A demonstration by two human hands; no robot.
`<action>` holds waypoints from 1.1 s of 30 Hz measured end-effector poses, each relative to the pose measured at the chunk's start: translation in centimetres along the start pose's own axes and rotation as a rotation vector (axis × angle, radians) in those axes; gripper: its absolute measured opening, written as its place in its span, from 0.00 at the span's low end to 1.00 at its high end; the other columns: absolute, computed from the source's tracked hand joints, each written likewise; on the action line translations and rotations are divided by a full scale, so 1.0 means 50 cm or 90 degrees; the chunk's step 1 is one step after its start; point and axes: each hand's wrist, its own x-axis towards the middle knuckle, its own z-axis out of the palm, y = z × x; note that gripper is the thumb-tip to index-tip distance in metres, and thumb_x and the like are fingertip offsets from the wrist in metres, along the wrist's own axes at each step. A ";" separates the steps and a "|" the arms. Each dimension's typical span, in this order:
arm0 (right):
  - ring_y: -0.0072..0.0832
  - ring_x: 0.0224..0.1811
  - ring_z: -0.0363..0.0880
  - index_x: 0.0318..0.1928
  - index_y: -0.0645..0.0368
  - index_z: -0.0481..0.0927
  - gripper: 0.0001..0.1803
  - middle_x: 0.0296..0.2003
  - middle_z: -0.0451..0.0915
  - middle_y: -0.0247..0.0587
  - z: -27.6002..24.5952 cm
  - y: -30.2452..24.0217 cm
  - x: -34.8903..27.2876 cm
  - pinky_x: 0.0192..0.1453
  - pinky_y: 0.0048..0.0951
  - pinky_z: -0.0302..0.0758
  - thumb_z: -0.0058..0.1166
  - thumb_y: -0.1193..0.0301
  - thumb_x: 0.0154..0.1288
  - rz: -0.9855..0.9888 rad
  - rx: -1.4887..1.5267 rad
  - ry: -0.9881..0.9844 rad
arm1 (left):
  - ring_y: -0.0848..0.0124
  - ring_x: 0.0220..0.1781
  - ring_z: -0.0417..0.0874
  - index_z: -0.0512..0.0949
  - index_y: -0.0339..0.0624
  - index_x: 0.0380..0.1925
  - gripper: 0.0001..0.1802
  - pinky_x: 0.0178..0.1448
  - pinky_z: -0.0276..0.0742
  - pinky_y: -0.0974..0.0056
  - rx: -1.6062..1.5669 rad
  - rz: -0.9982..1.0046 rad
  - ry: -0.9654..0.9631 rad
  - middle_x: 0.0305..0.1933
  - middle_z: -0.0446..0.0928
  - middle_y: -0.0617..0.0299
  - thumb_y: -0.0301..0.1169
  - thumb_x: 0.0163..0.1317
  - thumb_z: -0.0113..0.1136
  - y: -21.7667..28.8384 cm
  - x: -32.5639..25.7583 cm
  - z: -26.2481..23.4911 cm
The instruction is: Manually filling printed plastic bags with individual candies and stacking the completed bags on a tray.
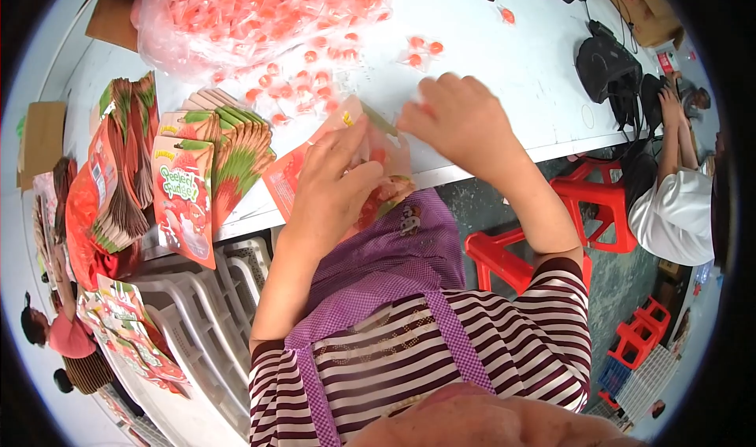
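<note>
Fingers of the left hand [331, 191] were curled around a red printed pouch [346, 167], thumb on its front, and I saw them cover most of its middle. What lay inside the pouch I could not tell. Just right of the pouch, the right hand [461, 120] was bunched at its top edge, fingertips pinched together; whether they held a sweet was hidden from me. Below the pouch, a purple apron [394, 258] and striped sleeves filled the near view. Left of the pouch lay a fanned stack of matching pouches [209, 159] on the white table [535, 61]. Beyond the pouch, loose red wrapped sweets [315, 77] were scattered, and farther still stood a big clear bag of sweets [252, 14], its top cut off. Right of the pouch, past the table edge, stood red stools [598, 203], and another person [673, 203] sat there, blurred at the rim.
</note>
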 end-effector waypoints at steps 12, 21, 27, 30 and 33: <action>0.21 0.40 0.71 0.35 0.62 0.73 0.12 0.39 0.74 0.38 0.081 -0.126 0.033 0.45 0.23 0.68 0.40 0.68 0.72 0.489 0.895 0.328 | 0.53 0.53 0.73 0.76 0.38 0.23 0.07 0.52 0.72 0.59 0.008 0.026 0.101 0.56 0.73 0.49 0.22 0.43 0.65 -0.001 -0.011 0.006; 0.36 0.37 0.70 0.29 0.62 0.72 0.26 0.39 0.74 0.45 0.091 -0.140 0.008 0.45 0.33 0.67 0.28 0.56 0.74 0.188 0.768 0.325 | 0.54 0.55 0.73 0.76 0.36 0.24 0.08 0.54 0.72 0.59 -0.101 -0.017 0.112 0.57 0.72 0.48 0.20 0.42 0.65 0.006 -0.009 -0.022; 0.36 0.33 0.68 0.23 0.60 0.70 0.34 0.35 0.72 0.48 0.066 -0.169 0.000 0.37 0.33 0.66 0.27 0.44 0.71 0.047 0.847 0.293 | 0.57 0.55 0.73 0.76 0.38 0.22 0.06 0.57 0.71 0.60 -0.331 -0.049 0.050 0.59 0.71 0.47 0.20 0.43 0.63 0.012 -0.033 -0.037; 0.36 0.33 0.67 0.23 0.59 0.69 0.32 0.33 0.72 0.45 0.049 -0.195 0.000 0.35 0.32 0.66 0.30 0.45 0.70 0.115 0.781 0.365 | 0.55 0.55 0.73 0.76 0.38 0.22 0.05 0.57 0.71 0.58 -0.384 -0.022 0.038 0.60 0.70 0.46 0.21 0.45 0.63 0.017 -0.037 -0.042; 0.35 0.31 0.68 0.23 0.57 0.69 0.29 0.29 0.73 0.42 0.035 -0.193 -0.004 0.33 0.32 0.66 0.36 0.46 0.69 0.124 0.707 0.387 | 0.53 0.55 0.73 0.76 0.38 0.23 0.05 0.57 0.71 0.56 -0.417 -0.010 0.035 0.60 0.70 0.45 0.22 0.46 0.63 0.016 -0.048 -0.043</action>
